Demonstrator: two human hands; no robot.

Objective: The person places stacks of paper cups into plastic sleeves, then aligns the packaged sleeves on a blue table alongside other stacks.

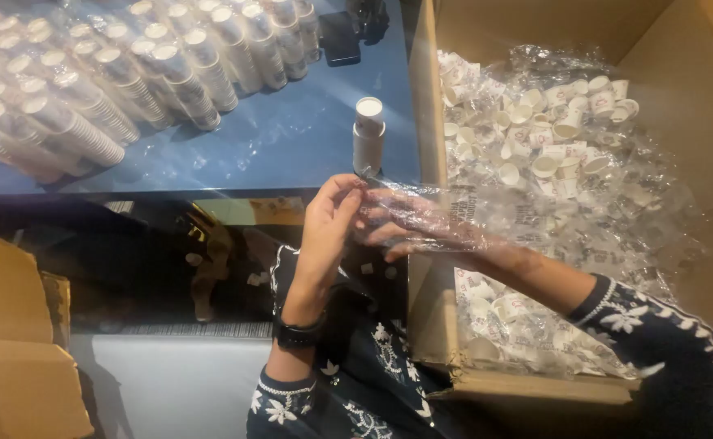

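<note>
Dark embroidered sleeves (348, 398) and two bare hands working a clear plastic bag over a glossy blue tabletop.

Left hand (329, 218), a black wristband (299, 333) on its wrist, pinches the edge of the clear plastic bag (462, 215) between curled fingertips; right hand (409, 223) lies inside the film, fingers spread flat, wrapped by it. Just behind the hands, a short stack of white paper cups (368, 134) stands upright on the blue tabletop (291, 138). Long sleeved stacks of cups (112, 73) lie in rows at the far left, cut off by the frame. At right, an open cardboard box (429, 268) holds loose small cups under crumpled film (568, 146). Torn cardboard (15, 349) sits at lower left. Dim light and reflections blur everything below the tabletop edge.
</note>
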